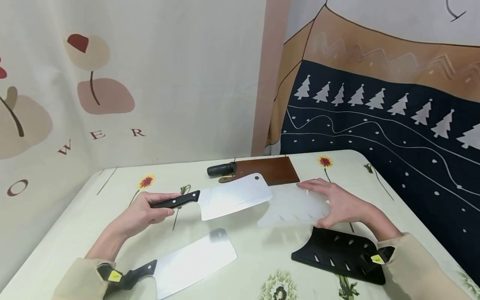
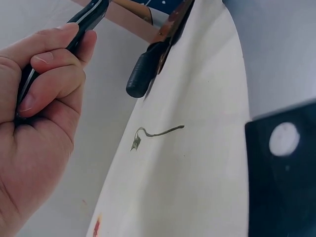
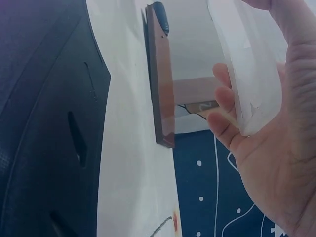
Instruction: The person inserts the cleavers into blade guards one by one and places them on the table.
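My left hand point(image 1: 144, 210) grips the black handle of a cleaver point(image 1: 234, 198), held above the table with its blade pointing right. The right hand point(image 1: 343, 204) holds a translucent white blade guard point(image 1: 290, 206) from its right end, thumb and fingers on opposite edges. In the head view the blade's far end meets the guard's left part. The right wrist view shows the fingers curled around the guard point(image 3: 254, 74). Seen from the left wrist, fingers wrap the dark handle point(image 2: 91, 15). A second cleaver point(image 1: 195, 264) lies below the left hand, its handle partly behind the wrist strap.
A black slotted blade guard point(image 1: 337, 254) lies under the right forearm. Toward the back is a brown sheath point(image 1: 266, 171) with a black-handled tool in it. The flowered tablecloth point(image 1: 247, 241) covers the table, and printed curtains point(image 1: 187, 83) hang behind it.
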The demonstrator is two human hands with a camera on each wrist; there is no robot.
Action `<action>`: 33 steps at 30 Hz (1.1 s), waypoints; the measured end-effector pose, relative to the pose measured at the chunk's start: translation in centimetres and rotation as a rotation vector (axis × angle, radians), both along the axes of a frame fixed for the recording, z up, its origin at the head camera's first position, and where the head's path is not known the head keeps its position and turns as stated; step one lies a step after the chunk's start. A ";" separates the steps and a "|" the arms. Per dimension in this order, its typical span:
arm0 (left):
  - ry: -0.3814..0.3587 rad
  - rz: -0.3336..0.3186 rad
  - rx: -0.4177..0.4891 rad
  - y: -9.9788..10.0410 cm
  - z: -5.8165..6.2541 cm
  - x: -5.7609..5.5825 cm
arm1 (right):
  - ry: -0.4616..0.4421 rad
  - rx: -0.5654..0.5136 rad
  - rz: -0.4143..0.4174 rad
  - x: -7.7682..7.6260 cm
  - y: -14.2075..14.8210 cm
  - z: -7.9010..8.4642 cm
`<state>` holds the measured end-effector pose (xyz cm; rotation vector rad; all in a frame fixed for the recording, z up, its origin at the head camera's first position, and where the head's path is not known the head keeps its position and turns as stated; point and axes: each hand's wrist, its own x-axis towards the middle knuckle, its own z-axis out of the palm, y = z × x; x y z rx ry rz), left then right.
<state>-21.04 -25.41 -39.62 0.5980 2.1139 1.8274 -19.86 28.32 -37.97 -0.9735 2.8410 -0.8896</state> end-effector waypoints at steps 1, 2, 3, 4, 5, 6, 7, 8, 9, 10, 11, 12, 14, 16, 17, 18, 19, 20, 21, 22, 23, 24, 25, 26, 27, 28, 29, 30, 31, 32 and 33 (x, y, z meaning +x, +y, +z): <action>-0.004 -0.016 0.002 0.1 0.0 0.0 | 0.010 -0.001 -0.004 0.0 0.1 0.1; -0.010 -0.036 0.006 0.2 0.0 0.0 | 0.017 -0.004 -0.009 -0.1 0.2 0.2; -0.012 -0.057 0.008 0.2 0.0 0.0 | 0.022 -0.007 -0.017 -0.1 0.3 0.3; -0.011 -0.072 0.007 0.3 0.1 0.1 | 0.024 -0.011 -0.022 -0.1 0.4 0.3; -0.011 -0.085 0.004 0.3 0.1 0.1 | 0.025 -0.016 -0.026 -0.1 0.4 0.4; -0.006 -0.094 0.001 0.3 0.2 0.1 | 0.021 -0.020 -0.026 -0.1 0.5 0.4; 0.000 -0.100 -0.003 0.3 0.2 0.1 | 0.013 -0.024 -0.028 0.0 0.5 0.4; 0.003 -0.104 -0.003 0.3 0.3 0.1 | 0.003 -0.027 -0.028 0.0 0.5 0.4; 0.009 -0.107 -0.008 0.2 0.4 0.1 | -0.003 -0.027 -0.026 0.1 0.5 0.4; 0.011 -0.111 -0.013 0.2 0.4 0.1 | -0.010 -0.025 -0.023 0.2 0.5 0.4; 0.006 -0.120 -0.015 0.2 0.5 0.0 | -0.015 -0.024 -0.020 0.2 0.5 0.4; 0.002 -0.132 -0.019 0.1 0.5 0.0 | -0.023 -0.024 -0.020 0.3 0.5 0.4; -0.005 -0.154 -0.032 0.1 0.7 -0.1 | -0.031 -0.027 -0.015 0.6 0.4 0.5; -0.003 -0.166 -0.059 0.1 0.8 -0.2 | -0.049 -0.032 -0.005 0.8 0.3 0.6; -0.001 -0.168 -0.075 0.1 0.8 -0.2 | -0.056 -0.032 0.001 0.9 0.2 0.6; 0.004 -0.167 -0.095 0.2 0.9 -0.2 | -0.056 -0.028 0.011 0.9 0.0 0.6; 0.009 -0.164 -0.112 0.3 1.0 -0.3 | -0.055 -0.024 0.022 0.9 -0.2 0.7; 0.016 -0.163 -0.127 0.4 1.1 -0.3 | -0.051 -0.019 0.033 0.8 -0.4 0.7; 0.018 -0.156 -0.140 0.5 1.2 -0.4 | -0.046 -0.011 0.043 0.7 -0.7 0.8; 0.017 -0.148 -0.150 0.6 1.2 -0.4 | -0.038 -0.006 0.054 0.6 -0.9 0.9; 0.014 -0.136 -0.153 0.6 1.3 -0.4 | -0.029 0.004 0.056 0.5 -1.1 1.0; 0.011 -0.125 -0.156 0.7 1.3 -0.4 | -0.024 0.008 0.060 0.4 -1.2 1.1; 0.007 -0.116 -0.151 0.7 1.3 -0.4 | -0.025 0.010 0.058 0.3 -1.3 1.2; 0.003 -0.108 -0.144 0.8 1.3 -0.4 | -0.023 0.014 0.054 0.2 -1.4 1.3; -0.001 -0.097 -0.142 0.8 1.3 -0.4 | -0.027 0.017 0.048 0.2 -1.4 1.4; -0.004 -0.091 -0.138 0.9 1.3 -0.3 | -0.032 0.018 0.042 0.2 -1.4 1.4; -0.005 -0.090 -0.131 0.9 1.3 -0.3 | -0.037 0.020 0.038 0.2 -1.4 1.4; -0.006 -0.092 -0.126 0.9 1.3 -0.3 | -0.039 0.021 0.037 0.2 -1.4 1.4; -0.008 -0.095 -0.119 1.0 1.3 -0.3 | -0.040 0.023 0.039 0.1 -1.4 1.5; -0.007 -0.098 -0.114 1.0 1.2 -0.3 | -0.042 0.025 0.039 0.1 -1.4 1.5; -0.010 -0.098 -0.111 1.0 1.2 -0.3 | -0.044 0.028 0.040 0.1 -1.4 1.5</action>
